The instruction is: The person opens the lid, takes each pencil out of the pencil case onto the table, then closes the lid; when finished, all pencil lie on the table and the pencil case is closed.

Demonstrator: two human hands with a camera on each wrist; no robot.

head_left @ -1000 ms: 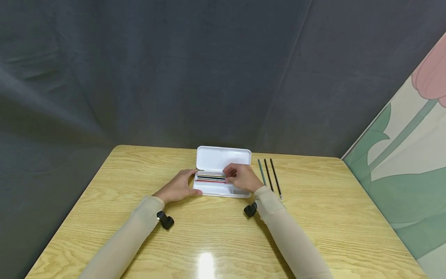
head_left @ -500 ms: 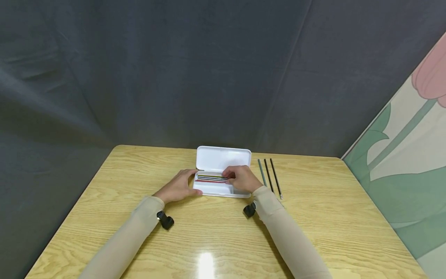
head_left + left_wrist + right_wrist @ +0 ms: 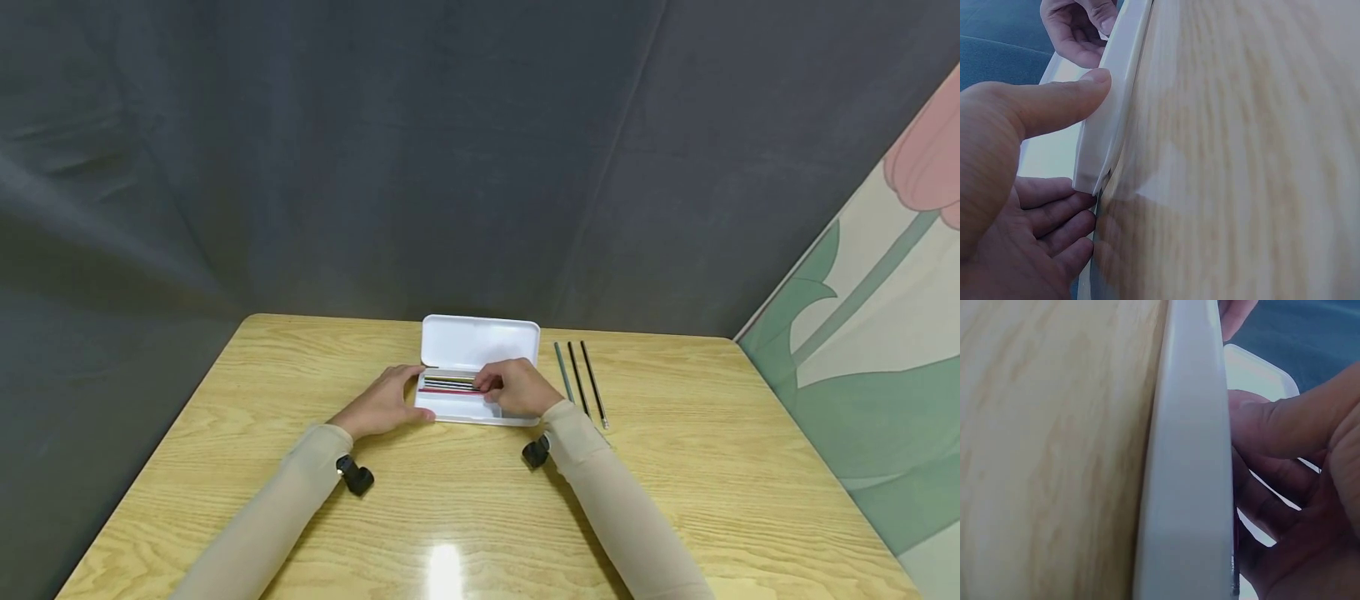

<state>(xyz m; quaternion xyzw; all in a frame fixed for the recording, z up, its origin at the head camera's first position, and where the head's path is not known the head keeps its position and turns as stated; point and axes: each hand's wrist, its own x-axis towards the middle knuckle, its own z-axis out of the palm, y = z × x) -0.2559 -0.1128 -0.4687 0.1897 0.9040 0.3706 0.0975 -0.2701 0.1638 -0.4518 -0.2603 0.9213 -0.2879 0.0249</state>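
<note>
Near table's far edge [image 3: 660, 343], case [image 3: 457, 406] gripped by left hand [image 3: 384, 402]; pencils [image 3: 452, 391] apparently being aligned by right hand [image 3: 519, 387], fingers bent, hold unclear; gentle nudging needed next.

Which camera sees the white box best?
The head view: the white box shows open, lid and inside together, though the right hand covers part. The left wrist view shows its front edge and a corner; the right wrist view, mostly its front wall.

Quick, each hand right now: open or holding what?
Left hand: holding the white case by its end.
Right hand: at the pencils; grip can't be told.
</note>
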